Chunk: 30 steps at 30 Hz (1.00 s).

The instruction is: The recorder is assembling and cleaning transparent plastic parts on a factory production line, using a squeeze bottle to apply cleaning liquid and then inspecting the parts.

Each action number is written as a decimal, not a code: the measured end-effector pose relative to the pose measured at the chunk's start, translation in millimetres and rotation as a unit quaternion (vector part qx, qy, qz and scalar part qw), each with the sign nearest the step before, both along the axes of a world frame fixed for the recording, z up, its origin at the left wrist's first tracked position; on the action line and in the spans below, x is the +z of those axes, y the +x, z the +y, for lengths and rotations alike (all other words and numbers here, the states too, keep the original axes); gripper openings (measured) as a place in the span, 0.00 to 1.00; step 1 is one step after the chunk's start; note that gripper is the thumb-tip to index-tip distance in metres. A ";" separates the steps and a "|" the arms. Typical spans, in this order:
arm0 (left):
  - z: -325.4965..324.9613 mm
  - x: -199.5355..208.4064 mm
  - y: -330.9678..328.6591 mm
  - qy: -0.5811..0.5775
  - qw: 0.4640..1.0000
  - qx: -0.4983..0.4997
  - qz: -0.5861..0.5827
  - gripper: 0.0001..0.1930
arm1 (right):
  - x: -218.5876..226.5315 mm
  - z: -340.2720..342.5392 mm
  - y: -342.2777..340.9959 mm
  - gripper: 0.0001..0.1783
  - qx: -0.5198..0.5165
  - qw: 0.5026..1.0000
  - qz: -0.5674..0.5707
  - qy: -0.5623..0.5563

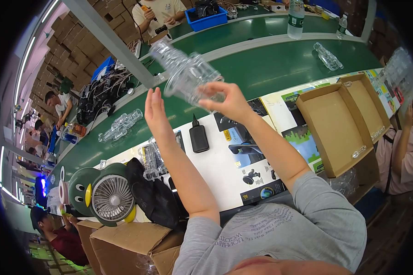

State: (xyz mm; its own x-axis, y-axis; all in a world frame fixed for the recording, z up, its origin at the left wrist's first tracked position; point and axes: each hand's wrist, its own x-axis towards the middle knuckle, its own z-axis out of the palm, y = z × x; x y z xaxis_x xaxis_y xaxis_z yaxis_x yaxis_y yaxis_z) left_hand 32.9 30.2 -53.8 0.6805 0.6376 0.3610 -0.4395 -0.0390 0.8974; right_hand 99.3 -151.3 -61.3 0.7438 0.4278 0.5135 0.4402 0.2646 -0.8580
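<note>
Right hand (227,101) pinching a clear plastic piece (188,75) between thumb and fingers at its wide near end. Left hand (156,112) raised, palm flat, fingers straight and together, gripping nothing.

Handling, as judged: hollow and thin-walled, so likely light; stiff, slick on the smooth faces, apt to crack or scuff if squeezed hard. Best hold probably the broad end, or the narrower waist between the flared sections.

Position: piece is in the air over the green belt (252,68), tilted, reaching from the right fingers up and leftward, slim end farthest off. Its flared rim comes near the left fingertips; contact there cannot be told. Below, a black device (198,137) lies on the white table (218,174); another clear piece (121,125) rests on the belt, farther left.
</note>
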 end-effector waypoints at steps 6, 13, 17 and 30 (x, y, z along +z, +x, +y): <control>25.7 5.2 -14.8 -0.142 0.989 -0.009 -0.049 0.26 | 0.1 8.7 -26.5 0.21 0.060 0.968 -0.214 -0.118; 69.2 -2.4 -51.3 -0.237 0.938 -0.165 -0.192 0.17 | 36.5 -18.9 -36.5 0.22 0.155 0.939 -0.281 -0.121; 42.3 20.6 -53.3 -0.308 0.925 -0.064 -0.213 0.28 | 56.3 -46.9 -36.7 0.21 0.186 0.978 -0.082 -0.057; 18.7 34.6 -61.9 -0.265 0.745 -0.334 -0.514 0.28 | 60.9 -57.7 -34.2 0.20 0.278 0.939 0.084 -0.185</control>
